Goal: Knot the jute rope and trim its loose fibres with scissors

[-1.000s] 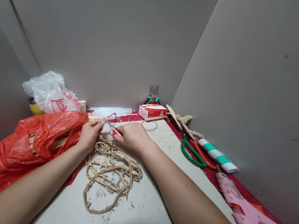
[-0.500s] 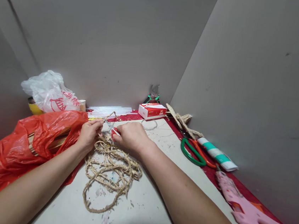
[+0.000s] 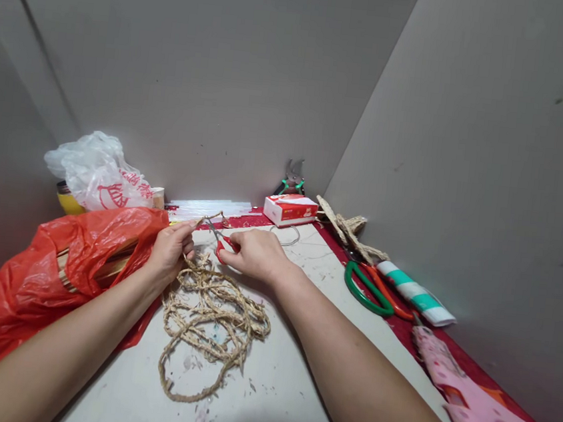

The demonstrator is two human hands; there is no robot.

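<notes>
Change: the scissors (image 3: 217, 238) have opened wider since the earlier frame; the rope (image 3: 185, 397) pile lies as it did.
Scissors: beyond the rope pile, between the hands; blades point away and leftward, long axis slanting back to the red loops at the right hand (image 3: 256, 252).
Left hand (image 3: 171, 248): thumb and fingers pinching the rope near its thin end, which arcs up by the blades.
Right hand: fingers curled around the spread loops.
Rope: loosely looped on the counter (image 3: 276, 398), its biggest loop toward the wearer.
Edges: red bag (image 3: 5, 296) left of the pile; red cloth (image 3: 400, 327) along the counter's right side, well apart from it.
Open room: pale surface nearer than the pile, and right of it toward the right forearm.
</notes>
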